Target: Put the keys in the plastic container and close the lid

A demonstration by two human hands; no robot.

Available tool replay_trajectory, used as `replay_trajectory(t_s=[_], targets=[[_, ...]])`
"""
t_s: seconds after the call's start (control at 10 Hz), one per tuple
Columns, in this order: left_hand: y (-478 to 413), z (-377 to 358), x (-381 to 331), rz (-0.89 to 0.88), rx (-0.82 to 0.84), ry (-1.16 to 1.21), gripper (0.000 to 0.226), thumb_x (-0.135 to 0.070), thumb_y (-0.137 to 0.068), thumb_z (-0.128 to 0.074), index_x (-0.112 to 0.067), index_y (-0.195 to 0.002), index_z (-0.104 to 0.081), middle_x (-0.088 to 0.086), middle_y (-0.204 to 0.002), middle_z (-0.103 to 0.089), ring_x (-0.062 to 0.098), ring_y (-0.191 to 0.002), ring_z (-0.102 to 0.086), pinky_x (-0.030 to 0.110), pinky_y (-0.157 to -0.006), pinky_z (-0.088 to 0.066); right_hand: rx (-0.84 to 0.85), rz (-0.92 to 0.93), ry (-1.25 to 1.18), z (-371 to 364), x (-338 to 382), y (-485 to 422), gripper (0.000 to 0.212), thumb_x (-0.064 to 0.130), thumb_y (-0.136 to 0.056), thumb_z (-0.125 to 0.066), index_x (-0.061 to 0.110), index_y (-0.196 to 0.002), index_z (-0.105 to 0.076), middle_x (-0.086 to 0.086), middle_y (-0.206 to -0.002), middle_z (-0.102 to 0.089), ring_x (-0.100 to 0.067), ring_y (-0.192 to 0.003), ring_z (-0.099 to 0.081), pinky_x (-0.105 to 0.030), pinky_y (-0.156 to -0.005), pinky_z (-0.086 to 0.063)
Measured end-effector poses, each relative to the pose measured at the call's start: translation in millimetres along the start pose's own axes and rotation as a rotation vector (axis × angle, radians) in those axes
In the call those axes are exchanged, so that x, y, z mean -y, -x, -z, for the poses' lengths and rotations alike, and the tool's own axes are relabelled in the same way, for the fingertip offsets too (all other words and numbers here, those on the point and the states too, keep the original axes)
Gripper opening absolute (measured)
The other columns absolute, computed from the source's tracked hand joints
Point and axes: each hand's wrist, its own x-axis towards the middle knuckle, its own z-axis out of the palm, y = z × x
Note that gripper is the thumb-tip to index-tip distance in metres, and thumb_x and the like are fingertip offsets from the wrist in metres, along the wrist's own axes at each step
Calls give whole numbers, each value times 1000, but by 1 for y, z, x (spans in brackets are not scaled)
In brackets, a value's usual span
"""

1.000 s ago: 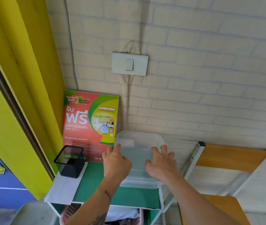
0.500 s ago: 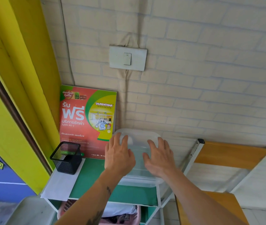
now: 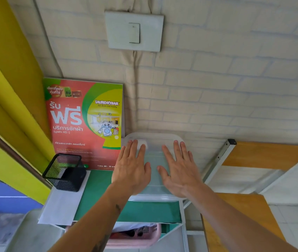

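On the green shelf (image 3: 144, 211), at 9 o'clock of the container (image 3: 154, 194), stands a mesh cup (image 3: 63, 172). Left hand (image 3: 131, 168) and right hand (image 3: 178, 170) lie flat and spread on the lid (image 3: 153, 142), gripping nothing, evidently pressing it shut. Keys not visible; presumably inside.

The red and green poster (image 3: 84, 122) leaning against the wall carries the brand "LAUNDRYBAR" with a small script line beneath, large white Thai words, "40" in brackets, and a date line at the bottom starting "1" and "68 - 31"; the finer print is unreadable.
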Motion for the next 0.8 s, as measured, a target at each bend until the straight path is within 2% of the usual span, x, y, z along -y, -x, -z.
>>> replay_trajectory(t_s=[0.3,0.5,0.6,0.8], targets=[[0,2,0,4,-54,109,63,-40,-94,-35,-15,-151,-25,11,-163,-13,26,-152,-4,38,-123,0,2,-2,-22,0,0,0,72,63,-94,-14,32,-154,12,-9,-162,24,-26,-147,27,-48,-121,4],[1,4,2,21,-40,142,59,-31,-93,-39,-12,-148,-32,12,-162,-20,26,-151,-9,41,-124,-7,41,-12,-125,8,0,0,73,61,-94,-29,33,-155,1,-8,-164,18,-25,-148,22,-47,-121,4],[-1,15,2,-19,55,71,57,-30,-92,-39,-9,-145,-33,14,-159,-23,30,-149,-12,43,-122,-13,83,-17,-206,28,1,2,73,54,-95,-41,28,-155,-11,-7,-165,9,-27,-150,14,-46,-122,0],[16,64,-13,25,72,0,54,-27,-92,-39,-5,-141,-37,12,-154,-32,28,-145,-25,44,-118,-22,40,-53,-279,81,-5,28,69,49,-97,-43,19,-155,-18,-5,-166,-3,-24,-151,1,-43,-120,-12]])
